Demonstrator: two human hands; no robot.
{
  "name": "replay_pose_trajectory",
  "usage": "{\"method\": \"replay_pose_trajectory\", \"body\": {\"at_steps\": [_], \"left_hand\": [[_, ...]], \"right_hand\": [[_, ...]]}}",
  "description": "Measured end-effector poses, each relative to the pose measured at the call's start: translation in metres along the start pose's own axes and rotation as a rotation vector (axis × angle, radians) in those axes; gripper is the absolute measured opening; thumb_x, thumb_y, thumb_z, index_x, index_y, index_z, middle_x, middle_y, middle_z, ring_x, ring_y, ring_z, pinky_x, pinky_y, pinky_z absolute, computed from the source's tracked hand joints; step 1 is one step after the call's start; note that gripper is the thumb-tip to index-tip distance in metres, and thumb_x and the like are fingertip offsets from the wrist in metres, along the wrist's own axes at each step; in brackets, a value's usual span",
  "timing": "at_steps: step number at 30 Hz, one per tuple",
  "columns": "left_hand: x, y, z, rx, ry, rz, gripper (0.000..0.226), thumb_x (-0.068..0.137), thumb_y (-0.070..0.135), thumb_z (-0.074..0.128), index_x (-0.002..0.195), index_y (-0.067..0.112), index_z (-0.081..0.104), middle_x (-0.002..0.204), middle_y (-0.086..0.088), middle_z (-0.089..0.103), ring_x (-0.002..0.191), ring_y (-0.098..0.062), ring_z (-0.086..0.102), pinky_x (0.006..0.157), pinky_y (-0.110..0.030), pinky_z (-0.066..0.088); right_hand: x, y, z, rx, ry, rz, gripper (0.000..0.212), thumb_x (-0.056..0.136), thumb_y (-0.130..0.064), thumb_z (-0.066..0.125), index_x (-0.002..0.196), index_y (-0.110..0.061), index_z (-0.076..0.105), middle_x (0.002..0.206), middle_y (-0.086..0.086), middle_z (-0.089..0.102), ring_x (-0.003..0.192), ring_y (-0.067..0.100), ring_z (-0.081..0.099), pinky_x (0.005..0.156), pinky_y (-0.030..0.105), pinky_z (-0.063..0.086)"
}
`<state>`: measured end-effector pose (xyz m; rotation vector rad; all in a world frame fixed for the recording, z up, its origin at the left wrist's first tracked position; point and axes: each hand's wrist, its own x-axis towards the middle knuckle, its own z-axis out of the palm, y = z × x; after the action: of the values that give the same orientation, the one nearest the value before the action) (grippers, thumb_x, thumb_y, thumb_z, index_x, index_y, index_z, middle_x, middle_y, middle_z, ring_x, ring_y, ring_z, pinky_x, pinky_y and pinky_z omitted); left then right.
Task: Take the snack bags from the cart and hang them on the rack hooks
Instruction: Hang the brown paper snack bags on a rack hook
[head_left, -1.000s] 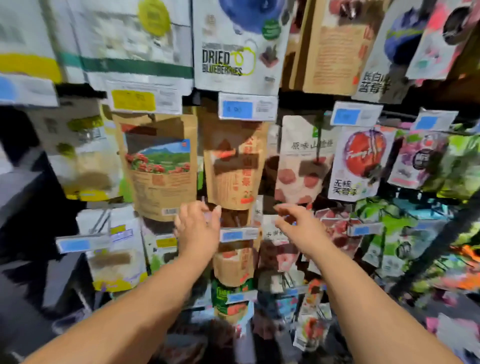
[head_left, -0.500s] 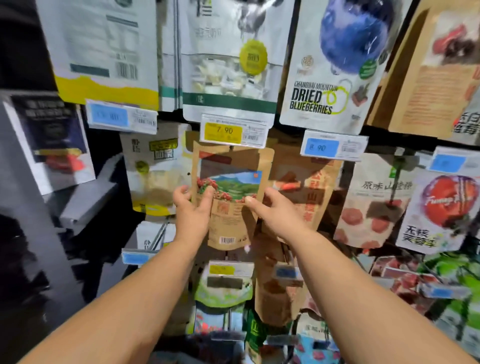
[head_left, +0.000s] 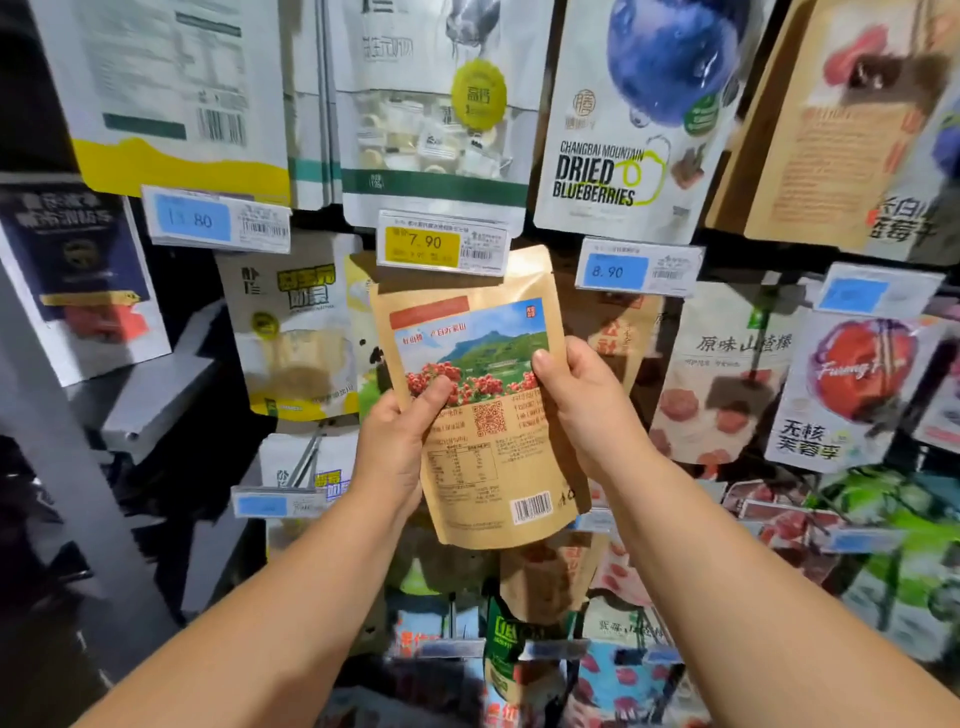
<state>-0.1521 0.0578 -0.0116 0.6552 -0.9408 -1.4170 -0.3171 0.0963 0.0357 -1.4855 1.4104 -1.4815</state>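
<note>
Hanging done for this one?

Not yet, I judge. My left hand (head_left: 400, 447) and my right hand (head_left: 576, 400) both pinch the brown snack bag (head_left: 483, 467) at its sides, thumbs in front. Its top reaches the yellow price tag (head_left: 441, 241) at the hook end. Whether the hole sits on the hook, I cannot see.

And the others?

Other bags, like the dried blueberries bag (head_left: 618, 130), hang on the rack (head_left: 753, 260) around it. The cart is not in view, so I cannot tell how many remain.
</note>
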Motion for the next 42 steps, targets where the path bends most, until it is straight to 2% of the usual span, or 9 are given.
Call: {"method": "replay_pose_trajectory", "body": {"at_steps": [4, 10, 16, 22, 26, 30, 34, 40, 42], "left_hand": [[-0.014, -0.011, 0.024, -0.079, -0.072, -0.022, 0.028, 0.072, 0.018, 0.076, 0.099, 0.015, 0.069, 0.098, -0.010, 0.074, 0.086, -0.024, 0.072, 0.075, -0.039, 0.058], [-0.034, -0.054, 0.060, -0.169, -0.018, -0.093, 0.028, 0.085, 0.018, 0.063, 0.113, 0.019, 0.064, 0.117, -0.006, 0.069, 0.104, -0.021, 0.066, 0.094, -0.042, 0.051], [-0.052, -0.074, 0.095, -0.332, 0.150, -0.047, 0.011, 0.094, 0.019, 0.059, 0.103, 0.022, 0.063, 0.087, 0.008, 0.075, 0.083, -0.009, 0.071, 0.072, -0.030, 0.056], [-0.081, -0.081, 0.108, -0.249, 0.224, -0.006, 0.037, 0.095, 0.028, 0.057, 0.130, 0.015, 0.055, 0.112, 0.001, 0.070, 0.099, -0.013, 0.068, 0.080, -0.032, 0.055], [-0.096, -0.093, 0.111, -0.161, 0.085, -0.083, 0.037, 0.095, 0.026, 0.055, 0.131, 0.019, 0.053, 0.122, -0.003, 0.066, 0.111, -0.018, 0.064, 0.092, -0.039, 0.051], [-0.107, -0.111, 0.130, -0.095, -0.070, -0.226, 0.023, 0.095, 0.019, 0.057, 0.117, 0.025, 0.059, 0.111, 0.002, 0.070, 0.102, -0.015, 0.067, 0.087, -0.036, 0.052], [-0.127, -0.144, 0.158, -0.014, -0.287, -0.381, 0.036, 0.092, 0.017, 0.061, 0.127, 0.018, 0.053, 0.116, -0.005, 0.069, 0.106, -0.022, 0.066, 0.091, -0.042, 0.051], [-0.209, -0.199, 0.216, 0.137, -0.758, -0.598, 0.059, 0.078, 0.028, 0.075, 0.128, 0.010, 0.052, 0.117, -0.005, 0.068, 0.108, -0.021, 0.065, 0.084, -0.031, 0.051], [-0.245, -0.219, 0.233, 0.207, -0.914, -0.663, 0.050, 0.084, 0.027, 0.071, 0.129, 0.015, 0.054, 0.119, 0.000, 0.067, 0.108, -0.015, 0.064, 0.088, -0.031, 0.049]], "right_hand": [[-0.018, -0.002, -0.024, -0.040, 0.074, 0.036, 0.012, 0.099, -0.032, 0.052, 0.094, -0.024, 0.060, 0.094, 0.005, 0.074, 0.089, 0.025, 0.071, 0.086, 0.055, 0.054], [-0.046, -0.009, -0.071, -0.352, 0.241, 0.083, 0.032, 0.098, -0.033, 0.053, 0.069, -0.022, 0.047, 0.076, 0.002, 0.060, 0.075, 0.022, 0.056, 0.074, 0.039, 0.046], [-0.059, -0.028, -0.097, -0.590, 0.174, 0.119, 0.024, 0.096, -0.037, 0.056, 0.075, -0.028, 0.050, 0.083, -0.007, 0.058, 0.090, 0.020, 0.059, 0.084, 0.038, 0.048], [-0.066, -0.032, -0.106, -0.678, 0.155, 0.107, 0.017, 0.096, -0.036, 0.054, 0.084, -0.023, 0.054, 0.085, -0.005, 0.060, 0.087, 0.023, 0.060, 0.081, 0.044, 0.050], [-0.084, -0.016, -0.122, -0.659, 0.221, 0.180, 0.020, 0.097, -0.035, 0.053, 0.083, -0.021, 0.053, 0.091, 0.001, 0.064, 0.089, 0.023, 0.058, 0.079, 0.039, 0.047], [-0.115, 0.013, -0.152, -0.561, 0.364, 0.326, 0.025, 0.098, -0.033, 0.051, 0.079, -0.018, 0.050, 0.080, -0.001, 0.056, 0.081, 0.021, 0.053, 0.067, 0.034, 0.037], [-0.164, 0.035, -0.187, -0.482, 0.574, 0.415, 0.024, 0.099, -0.032, 0.050, 0.085, -0.012, 0.053, 0.082, 0.000, 0.059, 0.076, 0.016, 0.052, 0.063, 0.029, 0.038], [-0.280, 0.064, -0.251, -0.405, 1.009, 0.570, 0.025, 0.097, -0.037, 0.054, 0.083, -0.016, 0.056, 0.086, 0.005, 0.064, 0.082, 0.024, 0.058, 0.067, 0.035, 0.041], [-0.326, 0.067, -0.268, -0.396, 1.150, 0.653, 0.025, 0.097, -0.038, 0.052, 0.086, -0.016, 0.059, 0.090, 0.006, 0.067, 0.085, 0.025, 0.060, 0.069, 0.035, 0.040]]}}
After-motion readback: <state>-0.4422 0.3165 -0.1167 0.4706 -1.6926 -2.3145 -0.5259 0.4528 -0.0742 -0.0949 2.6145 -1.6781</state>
